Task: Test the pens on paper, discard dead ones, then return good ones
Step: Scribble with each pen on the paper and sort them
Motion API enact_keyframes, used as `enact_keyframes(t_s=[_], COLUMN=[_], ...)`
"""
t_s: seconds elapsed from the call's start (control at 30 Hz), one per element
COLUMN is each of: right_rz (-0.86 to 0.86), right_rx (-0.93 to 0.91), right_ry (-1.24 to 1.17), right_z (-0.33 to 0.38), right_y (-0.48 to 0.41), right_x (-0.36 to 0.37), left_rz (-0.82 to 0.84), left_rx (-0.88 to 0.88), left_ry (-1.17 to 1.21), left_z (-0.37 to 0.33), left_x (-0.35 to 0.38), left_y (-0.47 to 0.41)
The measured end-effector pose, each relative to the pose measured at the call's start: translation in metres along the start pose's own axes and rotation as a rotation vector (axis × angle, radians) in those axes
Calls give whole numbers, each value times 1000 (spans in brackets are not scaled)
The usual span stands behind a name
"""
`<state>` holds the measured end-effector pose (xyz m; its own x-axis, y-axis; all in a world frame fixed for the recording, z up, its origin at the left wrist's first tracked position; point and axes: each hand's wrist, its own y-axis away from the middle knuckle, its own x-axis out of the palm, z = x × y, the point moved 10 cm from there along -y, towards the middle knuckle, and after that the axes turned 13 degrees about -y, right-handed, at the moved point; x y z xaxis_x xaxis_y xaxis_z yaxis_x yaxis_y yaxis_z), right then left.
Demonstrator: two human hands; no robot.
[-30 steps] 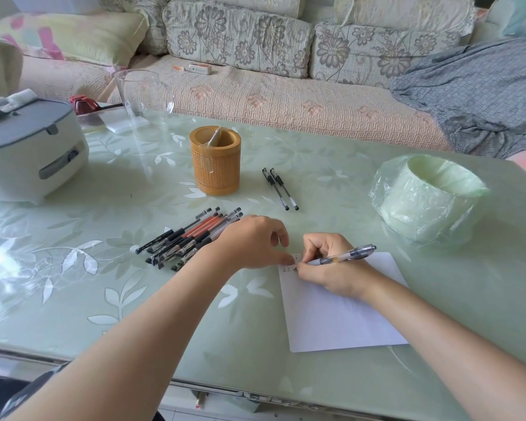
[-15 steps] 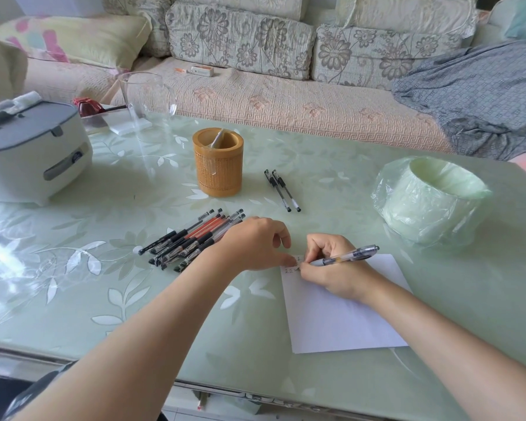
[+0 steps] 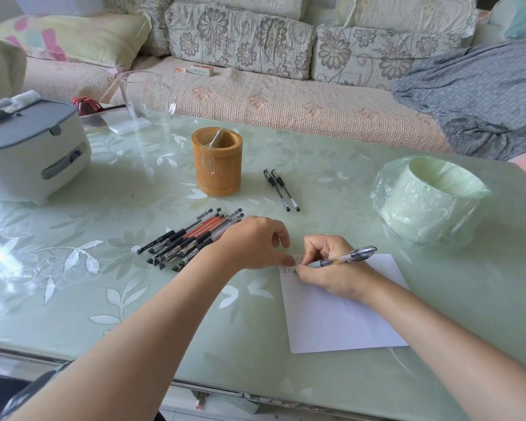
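Head view: your right hand grips a clear pen in a writing hold, its tip at the far left corner of the paper, which lies toward the near edge of the surface. Your left hand is loosely curled and grips nothing; its thumb tip presses that same paper corner.

Pin the sheet flat with the thumb and pull short, even strokes with light pressure. Begin each mark on bare paper beside the last, so that a faint or skipping line shows at once. Judge the ink before you lift away.

The untested pile lies just left of your left hand. Two pens sit apart toward the middle, the holder stands nearer the far edge, and the lined bin is by the right edge.

The test marks look like 正 written twice. The print on the pen barrel is too small to read.
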<state>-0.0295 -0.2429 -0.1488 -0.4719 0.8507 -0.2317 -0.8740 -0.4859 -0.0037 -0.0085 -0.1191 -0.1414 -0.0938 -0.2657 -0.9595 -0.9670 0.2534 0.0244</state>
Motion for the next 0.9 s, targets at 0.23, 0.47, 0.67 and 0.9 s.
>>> enact_keyframes(t_s=[0.23,0.47,0.67,0.9], right_rz=[2,-24,-151,-166], right_rx=[10,35,51,86], right_ry=[-11,28,-279,-444], right_z=[-1,-1,-1,7], right_y=[-1,-1,-3,-2], right_x=[1,0,-20,-23], left_rz=[-2,-1,11,-80], left_rx=[-12,-5,-7,-34], left_ry=[0,6,3,136], left_z=[1,-1,0,7], left_x=[-1,-1,-1,-21], left_y=[1,2,3,7])
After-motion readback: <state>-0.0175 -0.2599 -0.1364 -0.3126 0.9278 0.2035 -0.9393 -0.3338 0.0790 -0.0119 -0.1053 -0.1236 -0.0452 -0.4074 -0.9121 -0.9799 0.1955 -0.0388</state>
